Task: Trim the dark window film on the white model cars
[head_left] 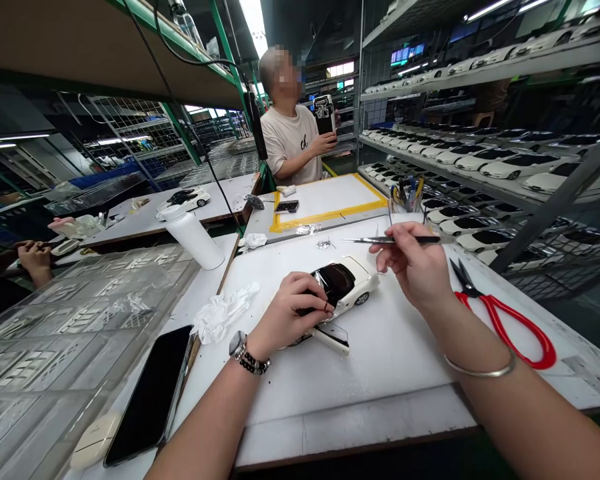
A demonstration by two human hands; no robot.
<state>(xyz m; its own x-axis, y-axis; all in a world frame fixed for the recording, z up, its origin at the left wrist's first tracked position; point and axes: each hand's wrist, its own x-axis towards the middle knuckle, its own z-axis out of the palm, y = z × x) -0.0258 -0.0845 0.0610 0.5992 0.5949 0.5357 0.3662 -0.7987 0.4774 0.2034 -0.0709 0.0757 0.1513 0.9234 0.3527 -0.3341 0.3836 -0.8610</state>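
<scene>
A white model convertible car [359,272] with a dark interior sits on the white work surface, its near door [336,337] swung open. My left hand [297,307] lies over the front of the car, fingers bent and fingertips pinched together by the door opening. Whether a small part is between those fingertips I cannot tell. Just above the car's rear, my right hand [414,267] grips a pair of slim, pointed tweezers [367,240], held level with the tip to the left. The tweezers do not touch the car.
Red-handled scissors [513,320] lie right of my right hand. On the left are crumpled white tissue [225,313], a black phone [153,393], a white bottle [195,237] and plastic trays [45,333]. A person [293,133] stands behind the table. Shelves of model cars [505,163] line the right.
</scene>
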